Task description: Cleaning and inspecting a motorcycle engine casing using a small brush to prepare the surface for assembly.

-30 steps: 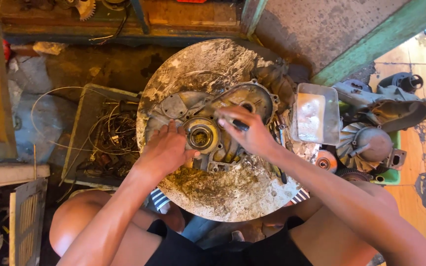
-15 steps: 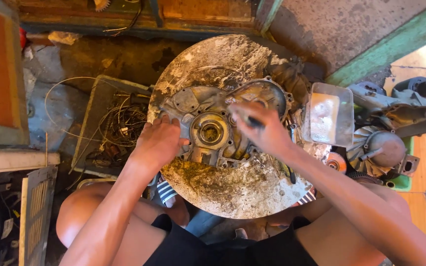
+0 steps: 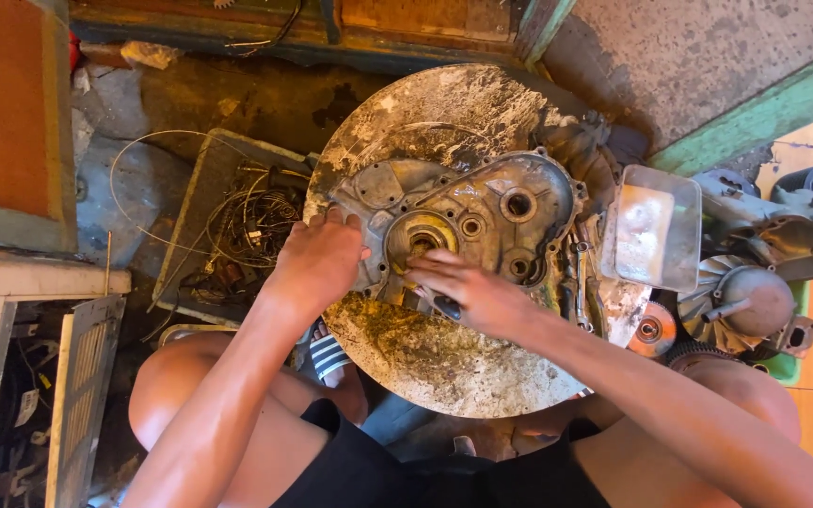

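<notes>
At the far left stands an orange-brown wooden panel (image 3: pixel 7 113), and below it a slatted grey metal grille (image 3: pixel 82 395) leans among clutter. Just right of these, a shallow grey tray filled with tangled thin wires (image 3: pixel 237 221) lies on the dirty floor, touching the left edge of a round, stained, rust-flecked metal counter (image 3: pixel 425 367).

The left hand (image 3: pixel 317 263) rests on the left end of a grimy grey cast-metal engine cover (image 3: pixel 491 221) that lies flat on the counter's upper half. The fingers (image 3: pixel 336 218) are curled over the cover's edge, gripping it.

In the cover's middle sits a round brass-coloured bearing seat (image 3: pixel 421 240). The right hand (image 3: pixel 468 292) comes in from the lower right, its fingertips (image 3: pixel 425 263) touching the lower rim of that seat. The hand is narrow, fingers drawn together, and a dark handle-like object (image 3: pixel 446 308) shows under the palm; whether the hand grips it cannot be told.

Below the counter, a striped sandal strap (image 3: pixel 329 357) shows between the person's bare knees.

To the right, a clear rectangular plastic tray (image 3: pixel 656 230) lies just beside the cover. Further right are a small orange round part (image 3: pixel 651 329), a grey finned fan housing (image 3: pixel 745 301) and other dark engine parts (image 3: pixel 802 226), beside a green-painted ledge (image 3: pixel 764 113).
</notes>
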